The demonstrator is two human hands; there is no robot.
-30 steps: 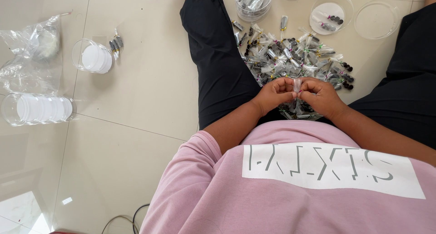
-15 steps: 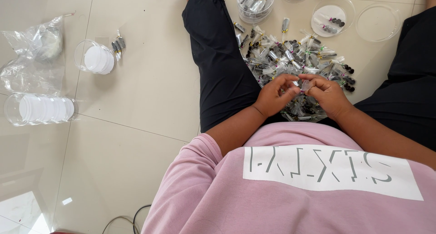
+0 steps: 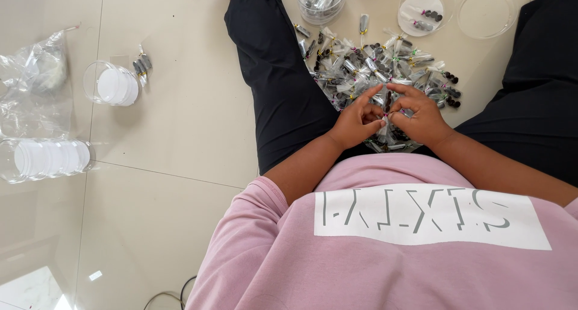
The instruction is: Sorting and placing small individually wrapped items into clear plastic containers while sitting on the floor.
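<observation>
Left hand and right hand meet over the near edge of the pile of small clear packets on the floor, fingers pinched narrow on one packet between them. Beyond the pile: a clear jar packed with packets, and a shallow dish holding two. Right of that dish, another dish. Far left of the pile: a cup and a tube, both holding white discs.

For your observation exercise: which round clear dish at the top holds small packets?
The left dish, holding two dark packets on a white base; the right dish shows only floor through it.
</observation>
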